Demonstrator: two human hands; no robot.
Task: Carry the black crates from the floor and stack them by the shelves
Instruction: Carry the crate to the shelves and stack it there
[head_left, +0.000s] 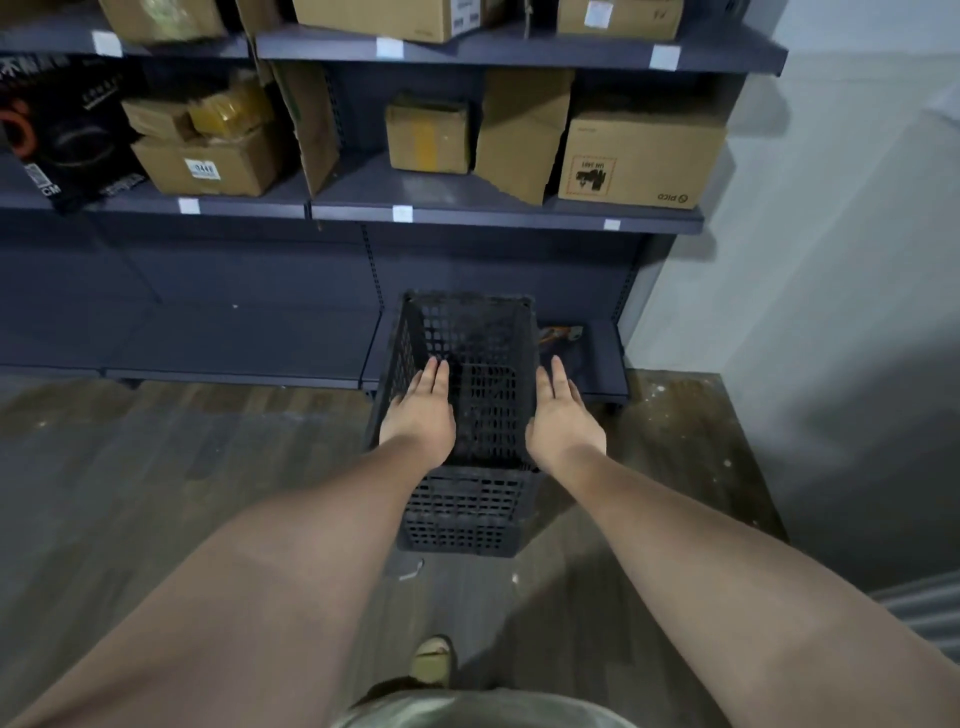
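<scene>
The black crates stand stacked on the floor against the shelves, left hand and right hand flat-fingered over the top rim, gripping nothing (contact unclear); placing step apparently finishing, next move: fetch another crate.

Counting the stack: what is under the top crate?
Another black crate sits directly under the top crate, on the floor. Only its near wall shows; its inside is covered. Both hands are open at the top crate's sides.
</scene>
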